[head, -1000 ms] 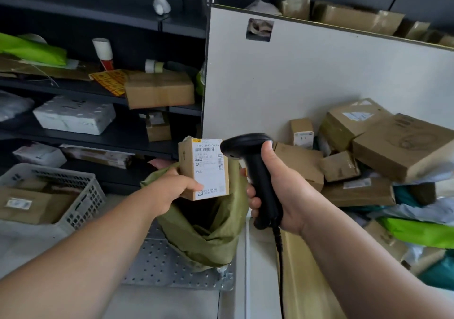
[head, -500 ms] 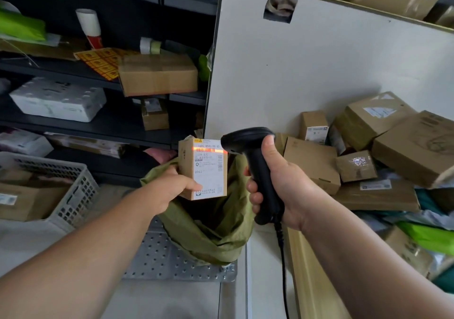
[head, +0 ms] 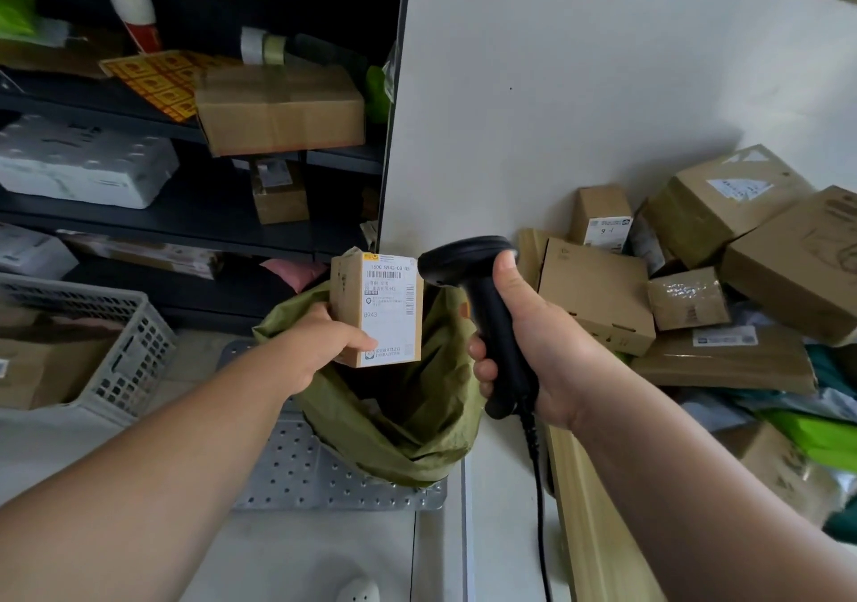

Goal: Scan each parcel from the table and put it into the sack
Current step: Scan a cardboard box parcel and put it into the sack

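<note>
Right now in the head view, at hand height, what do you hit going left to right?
White basket → left hand → labelled parcel it grips → black scanner → right hand gripping it → brown carton → small taped box. Sack omitted: it overlaps the hands.

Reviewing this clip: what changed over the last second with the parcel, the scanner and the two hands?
The red line that the scanner cast across the top of the label half a second ago is gone. Nothing was taken hold of or let go. As before, the left hand holds the small parcel above the mouth of the sack, and the right hand grips the scanner beside it.
</note>
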Action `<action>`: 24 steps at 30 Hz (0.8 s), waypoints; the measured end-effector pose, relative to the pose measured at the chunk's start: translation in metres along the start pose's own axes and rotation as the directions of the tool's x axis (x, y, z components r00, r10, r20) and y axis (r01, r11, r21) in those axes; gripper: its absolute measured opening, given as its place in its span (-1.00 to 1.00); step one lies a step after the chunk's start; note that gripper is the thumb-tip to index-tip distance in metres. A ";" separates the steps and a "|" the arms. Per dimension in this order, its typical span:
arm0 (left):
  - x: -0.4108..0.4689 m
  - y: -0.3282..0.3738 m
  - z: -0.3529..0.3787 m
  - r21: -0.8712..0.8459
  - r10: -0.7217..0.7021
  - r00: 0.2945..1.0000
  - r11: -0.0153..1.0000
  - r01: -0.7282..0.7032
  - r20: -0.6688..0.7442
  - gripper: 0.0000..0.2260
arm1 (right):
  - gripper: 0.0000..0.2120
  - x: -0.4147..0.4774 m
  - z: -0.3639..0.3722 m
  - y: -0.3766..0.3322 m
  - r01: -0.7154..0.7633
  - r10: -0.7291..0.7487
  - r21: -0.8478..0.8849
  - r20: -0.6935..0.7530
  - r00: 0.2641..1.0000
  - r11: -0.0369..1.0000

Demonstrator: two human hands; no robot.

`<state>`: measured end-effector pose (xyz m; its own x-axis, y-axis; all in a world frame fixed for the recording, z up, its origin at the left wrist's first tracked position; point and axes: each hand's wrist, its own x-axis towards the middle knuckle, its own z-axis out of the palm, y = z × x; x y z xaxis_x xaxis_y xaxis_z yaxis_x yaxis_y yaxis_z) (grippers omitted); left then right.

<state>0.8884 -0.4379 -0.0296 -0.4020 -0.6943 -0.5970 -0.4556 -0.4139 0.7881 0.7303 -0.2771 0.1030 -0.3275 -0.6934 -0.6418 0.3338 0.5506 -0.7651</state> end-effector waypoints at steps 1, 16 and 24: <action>0.004 -0.001 0.001 0.000 -0.003 1.000 1.000 0.003 -0.001 -0.33 | -0.20 0.004 -0.001 0.002 -0.006 0.006 -0.003 -0.012 1.000 1.000; 0.098 -0.042 0.052 0.210 -0.210 0.972 0.951 0.227 -0.101 -0.34 | -0.08 0.080 -0.034 0.047 -0.107 0.109 0.022 -0.107 0.988 0.994; 0.129 -0.067 0.072 0.249 -0.269 0.952 0.921 0.299 -0.146 -0.26 | -0.29 0.099 -0.041 0.075 -0.134 0.133 0.003 -0.133 0.982 0.991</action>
<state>0.8102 -0.4574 -0.1697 -0.1442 -0.6354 -0.7586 -0.7375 -0.4422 0.5105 0.6865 -0.2852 -0.0198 -0.3946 -0.5459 -0.7392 0.3776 0.6370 -0.6720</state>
